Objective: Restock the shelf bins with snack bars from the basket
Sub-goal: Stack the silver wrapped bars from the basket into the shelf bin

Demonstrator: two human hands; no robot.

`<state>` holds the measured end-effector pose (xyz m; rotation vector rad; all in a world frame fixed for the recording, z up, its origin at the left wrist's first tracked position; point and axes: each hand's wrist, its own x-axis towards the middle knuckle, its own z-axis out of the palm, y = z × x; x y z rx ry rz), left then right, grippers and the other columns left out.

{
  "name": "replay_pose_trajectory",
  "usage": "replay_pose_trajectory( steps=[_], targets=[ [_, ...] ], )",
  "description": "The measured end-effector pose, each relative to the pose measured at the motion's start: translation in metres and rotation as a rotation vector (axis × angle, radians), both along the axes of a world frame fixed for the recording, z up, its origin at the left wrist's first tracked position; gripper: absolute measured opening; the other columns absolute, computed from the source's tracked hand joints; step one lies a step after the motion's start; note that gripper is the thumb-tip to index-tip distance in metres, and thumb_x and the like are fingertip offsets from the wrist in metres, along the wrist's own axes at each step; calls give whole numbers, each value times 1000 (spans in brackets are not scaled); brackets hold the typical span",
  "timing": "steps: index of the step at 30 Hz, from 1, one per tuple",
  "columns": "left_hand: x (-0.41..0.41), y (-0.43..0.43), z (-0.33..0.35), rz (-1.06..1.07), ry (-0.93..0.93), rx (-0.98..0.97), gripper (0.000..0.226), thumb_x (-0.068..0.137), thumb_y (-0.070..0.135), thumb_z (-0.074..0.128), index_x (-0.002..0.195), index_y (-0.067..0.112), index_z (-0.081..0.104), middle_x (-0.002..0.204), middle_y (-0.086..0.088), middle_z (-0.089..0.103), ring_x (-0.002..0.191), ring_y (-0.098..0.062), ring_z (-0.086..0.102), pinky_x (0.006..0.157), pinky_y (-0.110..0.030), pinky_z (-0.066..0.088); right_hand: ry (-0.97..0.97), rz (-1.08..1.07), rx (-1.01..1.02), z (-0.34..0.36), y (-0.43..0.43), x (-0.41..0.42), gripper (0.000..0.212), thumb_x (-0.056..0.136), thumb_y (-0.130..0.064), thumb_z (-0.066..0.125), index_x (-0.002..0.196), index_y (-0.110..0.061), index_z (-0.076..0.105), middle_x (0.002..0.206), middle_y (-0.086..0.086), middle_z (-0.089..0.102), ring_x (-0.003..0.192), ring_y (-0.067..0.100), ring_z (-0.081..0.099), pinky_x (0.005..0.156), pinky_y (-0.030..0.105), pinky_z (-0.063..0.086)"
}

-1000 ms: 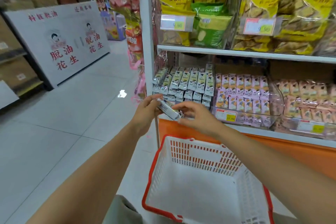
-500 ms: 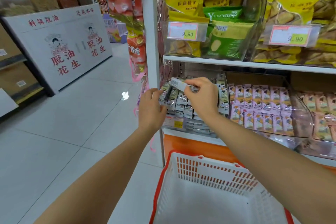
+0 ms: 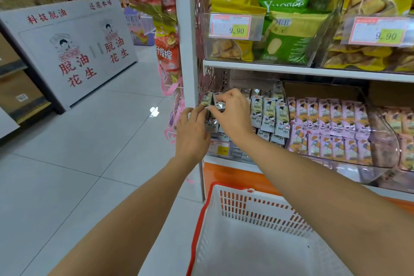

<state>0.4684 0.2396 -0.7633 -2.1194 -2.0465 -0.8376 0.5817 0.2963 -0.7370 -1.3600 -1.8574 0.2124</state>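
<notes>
A clear shelf bin (image 3: 282, 94) on the lower shelf holds rows of grey-green snack bars (image 3: 268, 112). My right hand (image 3: 233, 114) is over the bin's left end and pinches one grey-green snack bar (image 3: 218, 102) among the rows. My left hand (image 3: 192, 132) is at the bin's left front corner, its fingers curled against the bars there; what they hold is hidden. The white basket with a red rim (image 3: 224, 213) sits below my arms, and no bars show in its visible part.
A white shelf post (image 3: 186, 51) stands just left of the bin. Pink-wrapped bars (image 3: 324, 127) fill the neighbouring bin. Yellow and green snack bags (image 3: 286, 36) sit on the shelf above. Red hanging packets (image 3: 165, 40) dangle by the post. Tiled floor (image 3: 78, 163) lies to the left.
Both hands rose from above the basket to the grey-green bin. My right hand carried the bar left and down into the rows; my left hand closed in beside it.
</notes>
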Motion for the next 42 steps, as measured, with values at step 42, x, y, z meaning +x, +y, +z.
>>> replay_pose_trajectory(
  steps=[42],
  targets=[
    [148, -3, 8, -431, 116, 276, 38, 83, 20, 36, 110, 9, 61, 110, -10, 56, 105, -28, 46, 86, -38, 38, -8, -75, -75, -27, -9, 197, 45, 96, -23, 37, 137, -10, 49, 142, 11, 46, 127, 27, 43, 106, 40, 35]
  ],
)
